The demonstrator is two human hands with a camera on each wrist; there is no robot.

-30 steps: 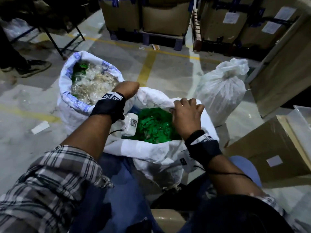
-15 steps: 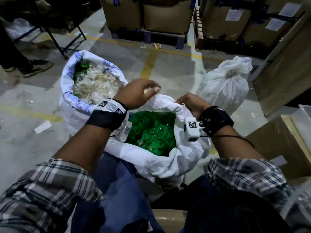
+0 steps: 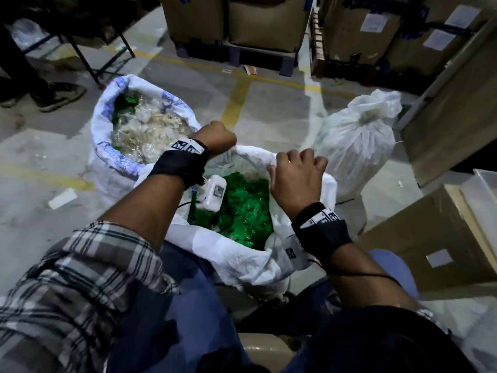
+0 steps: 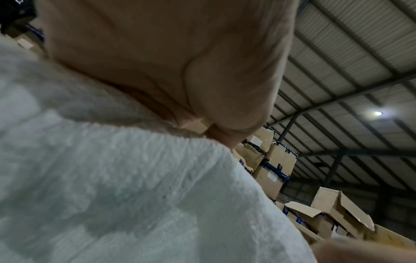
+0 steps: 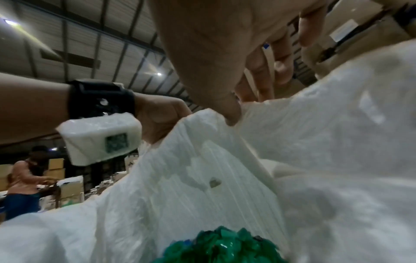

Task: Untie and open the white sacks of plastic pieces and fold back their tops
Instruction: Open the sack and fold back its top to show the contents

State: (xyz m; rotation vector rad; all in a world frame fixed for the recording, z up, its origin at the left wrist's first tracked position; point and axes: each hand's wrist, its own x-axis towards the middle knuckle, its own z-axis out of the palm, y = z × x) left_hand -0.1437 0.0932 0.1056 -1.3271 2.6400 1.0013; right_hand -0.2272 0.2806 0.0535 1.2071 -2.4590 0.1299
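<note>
Right hand (image 3: 295, 179) turned over; hands grip sack rim (image 3: 252, 154).

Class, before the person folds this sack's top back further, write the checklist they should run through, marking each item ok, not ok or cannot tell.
1. Left hand grips the far rim of the near sack: ok.
2. Right hand pinches the rim on its side: ok.
3. Sack untied and open, green pieces showing: ok.
4. Top folded back evenly all round: not ok, far edge stands up.
5. Sack steady on its base: cannot tell, base hidden.
6. Tied sack opened: not ok.
</note>
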